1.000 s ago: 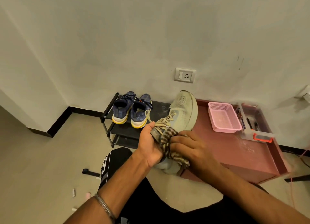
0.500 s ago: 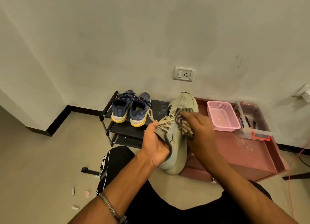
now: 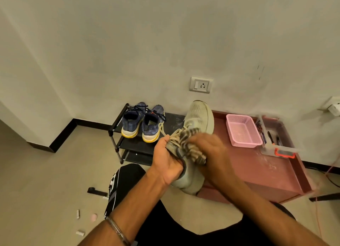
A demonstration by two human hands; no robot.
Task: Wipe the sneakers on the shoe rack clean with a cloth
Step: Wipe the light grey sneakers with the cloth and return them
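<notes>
From the head camera, the left hand (image 3: pixel 166 160) grips the collar of a pale grey sneaker (image 3: pixel 197 117), fingers curled into its opening, toe pointing away toward the wall. The right hand (image 3: pixel 211 152), motion-blurred, clutches a striped cloth (image 3: pixel 191 146) bunched against the laces and tongue, just right of the left hand; the two hands nearly touch and hide the sneaker's middle.

Beyond the left hand stands a black rack (image 3: pixel 127 140) with thin metal posts and flat dark shelves; a blue pair (image 3: pixel 143 124) with yellow-edged white soles sits on its top shelf, heels toward the person. Right of the right hand, a low reddish cabinet (image 3: pixel 257 172) with a dusty, raised-edge top carries a pink mesh basket (image 3: pixel 243 133) and a clear box (image 3: pixel 276 139) with an orange handle holding pens. A socket (image 3: pixel 201 85) is set in the matte wall above the sneaker's knit toe. A metal bangle (image 3: pixel 117 232) circles the left wrist.
</notes>
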